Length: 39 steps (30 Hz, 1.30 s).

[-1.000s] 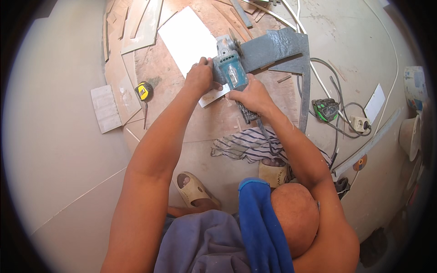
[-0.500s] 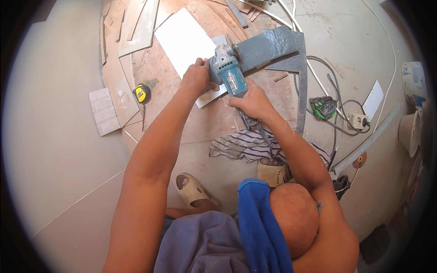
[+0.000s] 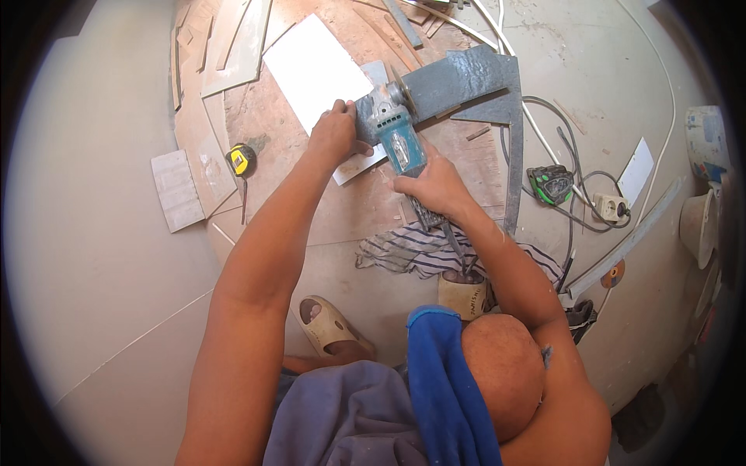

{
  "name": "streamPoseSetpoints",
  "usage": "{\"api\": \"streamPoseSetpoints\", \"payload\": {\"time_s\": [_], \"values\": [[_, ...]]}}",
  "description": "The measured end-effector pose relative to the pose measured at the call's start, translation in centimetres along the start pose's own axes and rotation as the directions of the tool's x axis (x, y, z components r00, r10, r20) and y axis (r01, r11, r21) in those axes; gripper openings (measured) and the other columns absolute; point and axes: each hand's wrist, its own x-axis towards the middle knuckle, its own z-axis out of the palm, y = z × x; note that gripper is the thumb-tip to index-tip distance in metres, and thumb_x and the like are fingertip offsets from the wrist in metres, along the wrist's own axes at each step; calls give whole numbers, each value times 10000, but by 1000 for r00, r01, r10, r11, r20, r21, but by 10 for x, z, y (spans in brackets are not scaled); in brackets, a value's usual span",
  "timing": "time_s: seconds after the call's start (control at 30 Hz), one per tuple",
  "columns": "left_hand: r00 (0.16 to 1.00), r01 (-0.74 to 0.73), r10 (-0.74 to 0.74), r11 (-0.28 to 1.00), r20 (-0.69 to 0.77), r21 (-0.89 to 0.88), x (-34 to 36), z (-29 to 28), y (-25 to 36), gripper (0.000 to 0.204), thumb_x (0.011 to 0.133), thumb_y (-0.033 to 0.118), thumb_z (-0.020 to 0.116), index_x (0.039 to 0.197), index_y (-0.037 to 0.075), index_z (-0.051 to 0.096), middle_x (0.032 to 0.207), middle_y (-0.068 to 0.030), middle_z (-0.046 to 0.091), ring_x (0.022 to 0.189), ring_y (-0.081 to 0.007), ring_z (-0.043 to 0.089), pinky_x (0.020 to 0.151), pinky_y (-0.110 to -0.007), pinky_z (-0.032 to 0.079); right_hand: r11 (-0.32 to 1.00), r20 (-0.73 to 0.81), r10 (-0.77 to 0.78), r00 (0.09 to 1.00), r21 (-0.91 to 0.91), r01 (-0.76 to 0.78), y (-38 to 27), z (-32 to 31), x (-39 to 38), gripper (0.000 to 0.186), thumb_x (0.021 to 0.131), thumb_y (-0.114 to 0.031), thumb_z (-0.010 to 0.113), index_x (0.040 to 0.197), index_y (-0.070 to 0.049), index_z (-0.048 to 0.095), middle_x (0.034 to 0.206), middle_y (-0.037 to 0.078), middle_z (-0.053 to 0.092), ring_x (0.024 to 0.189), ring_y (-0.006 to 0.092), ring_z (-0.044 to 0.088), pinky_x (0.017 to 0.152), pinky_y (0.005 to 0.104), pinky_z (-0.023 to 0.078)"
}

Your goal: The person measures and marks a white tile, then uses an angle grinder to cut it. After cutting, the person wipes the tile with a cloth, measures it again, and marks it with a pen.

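A teal angle grinder (image 3: 402, 144) with a grey head lies over a long dark grey tile (image 3: 458, 81), its disc upright at the tile. My right hand (image 3: 432, 185) is closed round the grinder's body, thumb toward the left. With fingers on top and thumb spread below, my left hand (image 3: 334, 133) grips the left end of the dark tile. A white tile (image 3: 317, 66) reaches away beyond that hand, and a small white piece (image 3: 359, 166) shows just below it. Where the disc meets the tile is partly hidden by the grinder's head.
A yellow tape measure (image 3: 242, 159) lies at left on the dusty board (image 3: 295, 206). Striped cloth (image 3: 408, 248) bunches near my feet. To the right are a black-and-green tool (image 3: 550, 186), a socket block (image 3: 611, 207) with cables, and a loose cutting disc (image 3: 613, 274). Tile offcuts (image 3: 237, 46) lie at the far left.
The grinder and my right hand have shifted slightly toward me and to the right along the dark tile. My left hand stays in place on the tile.
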Motion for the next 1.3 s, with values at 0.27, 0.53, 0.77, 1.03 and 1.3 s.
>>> {"api": "streamPoseSetpoints", "payload": {"time_s": [0.27, 0.53, 0.77, 1.03, 1.3], "values": [[1000, -2, 1, 1000, -13, -3, -1, 2, -1, 1048, 589, 362, 925, 1408, -92, 452, 1197, -211, 567, 1029, -381, 642, 891, -421, 540, 999, 23, 32, 999, 13, -33, -2, -4, -12, 806, 665, -299, 770, 1299, 112, 487, 1015, 286, 689, 959, 381, 691, 838, 397, 541], [1000, 12, -12, 1000, 18, 19, 0, -2, 2, 1058, 601, 366, 922, 1424, -88, 436, 1197, -213, 566, 1040, -382, 637, 900, -418, 537, 999, 16, 23, 1000, 31, -23, 7, -4, -21, 729, 670, -299, 781, 1230, 97, 533, 981, 265, 697, 924, 354, 696, 815, 387, 540], [1000, 6, -7, 1000, 17, 9, -1, -4, 3, 1055, 605, 360, 920, 1420, -98, 432, 1199, -219, 562, 1049, -380, 634, 904, -417, 535, 998, 26, 59, 998, -32, -58, 3, -9, -31, 737, 703, -249, 830, 1276, 103, 529, 976, 165, 680, 869, 210, 644, 788, 314, 519], [1000, -15, 15, 1000, -9, -24, -2, -2, 2, 1061, 601, 359, 918, 1415, -115, 429, 1201, -233, 563, 1052, -387, 632, 912, -420, 532, 991, 49, 133, 990, 1, -133, 7, -11, -42, 615, 697, -268, 835, 1132, 78, 570, 922, 154, 679, 808, 210, 636, 740, 326, 514], [1000, -10, 9, 1000, -9, -13, -2, -2, 2, 1064, 590, 352, 921, 1410, -123, 436, 1195, -229, 568, 1056, -385, 633, 913, -412, 533, 999, 12, 40, 999, 0, -40, 9, -7, -24, 723, 650, -318, 789, 1186, 109, 561, 910, 239, 692, 845, 332, 690, 763, 382, 541]]}}
